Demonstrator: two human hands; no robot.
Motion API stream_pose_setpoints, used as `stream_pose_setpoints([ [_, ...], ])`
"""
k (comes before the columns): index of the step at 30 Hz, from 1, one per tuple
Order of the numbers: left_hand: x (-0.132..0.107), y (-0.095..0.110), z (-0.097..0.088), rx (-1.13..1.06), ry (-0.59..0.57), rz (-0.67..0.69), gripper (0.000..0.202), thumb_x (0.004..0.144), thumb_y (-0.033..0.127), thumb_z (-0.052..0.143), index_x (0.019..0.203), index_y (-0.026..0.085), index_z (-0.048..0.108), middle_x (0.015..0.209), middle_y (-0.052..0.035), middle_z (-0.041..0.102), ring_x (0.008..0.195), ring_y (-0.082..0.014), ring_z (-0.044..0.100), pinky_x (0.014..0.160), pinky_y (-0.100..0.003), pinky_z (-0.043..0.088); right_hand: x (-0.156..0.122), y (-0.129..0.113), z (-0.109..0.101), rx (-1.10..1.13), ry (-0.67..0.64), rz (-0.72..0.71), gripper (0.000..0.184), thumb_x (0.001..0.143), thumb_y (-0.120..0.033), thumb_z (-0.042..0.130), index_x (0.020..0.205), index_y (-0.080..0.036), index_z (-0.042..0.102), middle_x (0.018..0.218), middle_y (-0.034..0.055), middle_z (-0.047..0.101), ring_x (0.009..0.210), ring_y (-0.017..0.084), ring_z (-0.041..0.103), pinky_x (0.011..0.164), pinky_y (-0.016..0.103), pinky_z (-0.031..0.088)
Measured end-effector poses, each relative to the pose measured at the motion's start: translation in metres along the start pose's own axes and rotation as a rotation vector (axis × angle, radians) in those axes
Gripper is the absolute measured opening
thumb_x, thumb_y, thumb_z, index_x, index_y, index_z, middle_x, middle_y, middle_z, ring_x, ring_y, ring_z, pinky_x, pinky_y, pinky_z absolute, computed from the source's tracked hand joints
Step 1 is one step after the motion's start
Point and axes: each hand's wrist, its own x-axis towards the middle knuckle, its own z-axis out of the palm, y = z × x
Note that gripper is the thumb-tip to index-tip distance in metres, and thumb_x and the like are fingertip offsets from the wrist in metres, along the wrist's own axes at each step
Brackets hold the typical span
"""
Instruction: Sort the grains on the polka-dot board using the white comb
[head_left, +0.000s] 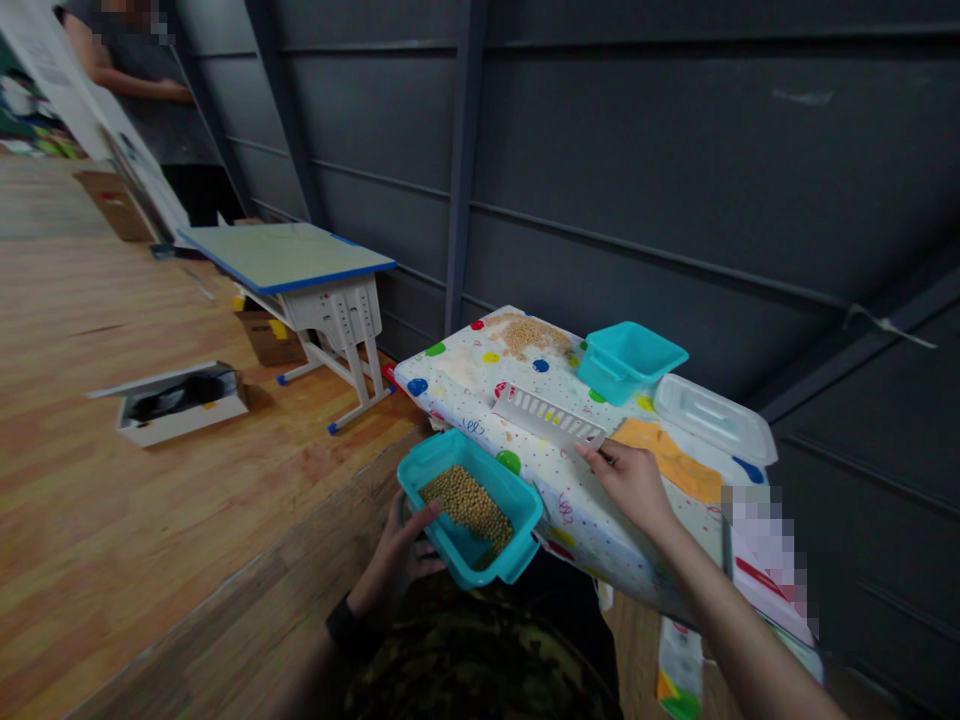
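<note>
My left hand point(405, 548) grips the near rim of a teal plastic tub point(517, 505) that holds a heap of tan beans point(469, 503); the tub hangs just off the near edge of a small table with a dotted cloth point(480, 385). My right hand point(632, 482) is closed on the end of a white slotted scraper point(547, 415) lying on the cloth. A loose pile of the same beans point(531, 335) lies at the table's far end. An empty teal tub point(628, 361) stands beside that pile.
A white lid point(712, 417) and an orange cloth point(671, 458) lie at the table's right. A blue-edged desk point(289, 258) stands to the left, cardboard boxes under and beyond it, an open white box point(180, 402) on the wooden floor. Another person point(150, 95) stands far left by a dark wall.
</note>
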Motion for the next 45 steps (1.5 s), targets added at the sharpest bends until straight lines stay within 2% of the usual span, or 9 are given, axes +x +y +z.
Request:
stream_pose_setpoints([
  [5, -0.004, 0.001, 0.004, 0.020, -0.009, -0.015, 0.110, 0.082, 0.053, 0.100, 0.171, 0.037, 0.036, 0.145, -0.0174, 0.080, 0.105, -0.0381, 0.089, 0.080, -0.047, 0.075, -0.017, 0.000, -0.006, 0.000, -0.038, -0.009, 0.076, 0.102, -0.088, 0.047, 0.058, -0.027, 0.059, 0.056, 0.0081, 0.068, 0.053, 0.023, 0.061, 0.056, 0.033, 0.039],
  [13, -0.005, 0.001, 0.007, -0.016, -0.011, 0.003, 0.107, 0.079, 0.051, 0.103, 0.165, 0.037, 0.041, 0.147, -0.0174, 0.079, 0.103, -0.0379, 0.090, 0.086, -0.055, 0.076, -0.050, -0.016, -0.016, 0.046, -0.025, -0.012, 0.078, 0.103, -0.089, 0.050, 0.057, -0.027, 0.056, 0.052, 0.0049, 0.063, 0.051, 0.020, 0.056, 0.053, 0.032, 0.037],
  [16, -0.003, 0.000, 0.006, 0.001, 0.003, -0.002, 0.104, 0.080, 0.052, 0.102, 0.164, 0.037, 0.043, 0.146, -0.0166, 0.080, 0.103, -0.0381, 0.090, 0.085, -0.053, 0.076, -0.039, -0.012, -0.013, 0.028, 0.054, 0.021, 0.078, 0.101, -0.090, 0.051, 0.054, -0.027, 0.054, 0.050, 0.0053, 0.061, 0.048, 0.021, 0.055, 0.053, 0.033, 0.037],
  [19, -0.004, 0.000, 0.005, 0.010, -0.002, 0.010, 0.101, 0.081, 0.053, 0.101, 0.163, 0.037, 0.045, 0.148, -0.0165, 0.079, 0.104, -0.0372, 0.090, 0.086, -0.053, 0.076, -0.015, -0.005, -0.004, -0.008, 0.100, 0.030, 0.075, 0.101, -0.085, 0.049, 0.056, -0.027, 0.060, 0.054, 0.0087, 0.066, 0.051, 0.024, 0.062, 0.057, 0.033, 0.040],
  [25, -0.002, -0.001, 0.001, -0.005, -0.021, 0.001, 0.110, 0.079, 0.054, 0.103, 0.168, 0.037, 0.039, 0.140, -0.0154, 0.082, 0.094, -0.0321, 0.090, 0.078, -0.046, 0.075, 0.021, 0.004, 0.010, -0.104, 0.034, 0.032, 0.062, 0.103, -0.071, 0.051, 0.064, -0.025, 0.068, 0.062, 0.0116, 0.074, 0.061, 0.028, 0.070, 0.062, 0.034, 0.040],
  [28, 0.001, -0.002, 0.000, 0.007, -0.009, 0.001, 0.112, 0.078, 0.054, 0.104, 0.169, 0.037, 0.039, 0.140, -0.0156, 0.082, 0.091, -0.0330, 0.090, 0.074, -0.044, 0.074, 0.022, 0.007, 0.011, -0.119, 0.000, 0.029, 0.058, 0.102, -0.066, 0.053, 0.064, -0.025, 0.067, 0.061, 0.0102, 0.072, 0.061, 0.027, 0.069, 0.063, 0.033, 0.039],
  [33, 0.002, -0.003, 0.002, 0.004, -0.013, 0.012, 0.109, 0.083, 0.052, 0.100, 0.172, 0.039, 0.038, 0.148, -0.0178, 0.079, 0.098, -0.0355, 0.090, 0.080, -0.048, 0.075, 0.022, 0.010, 0.011, -0.141, 0.011, 0.049, 0.054, 0.101, -0.063, 0.053, 0.064, -0.025, 0.065, 0.061, 0.0105, 0.071, 0.060, 0.027, 0.068, 0.064, 0.034, 0.038],
  [41, 0.001, -0.004, -0.001, 0.011, -0.024, 0.023, 0.117, 0.075, 0.061, 0.103, 0.170, 0.038, 0.039, 0.150, -0.0190, 0.078, 0.100, -0.0382, 0.090, 0.078, -0.049, 0.076, 0.024, 0.013, 0.012, -0.105, -0.016, 0.031, 0.057, 0.101, -0.067, 0.052, 0.063, -0.026, 0.065, 0.059, 0.0087, 0.070, 0.060, 0.025, 0.064, 0.061, 0.033, 0.037],
  [45, 0.003, -0.005, -0.001, -0.001, -0.014, 0.009, 0.117, 0.077, 0.054, 0.103, 0.173, 0.038, 0.038, 0.144, -0.0181, 0.080, 0.099, -0.0375, 0.090, 0.081, -0.050, 0.075, 0.023, 0.012, 0.014, -0.112, 0.011, 0.053, 0.055, 0.100, -0.065, 0.053, 0.061, -0.027, 0.061, 0.056, 0.0079, 0.066, 0.057, 0.025, 0.062, 0.061, 0.034, 0.036],
])
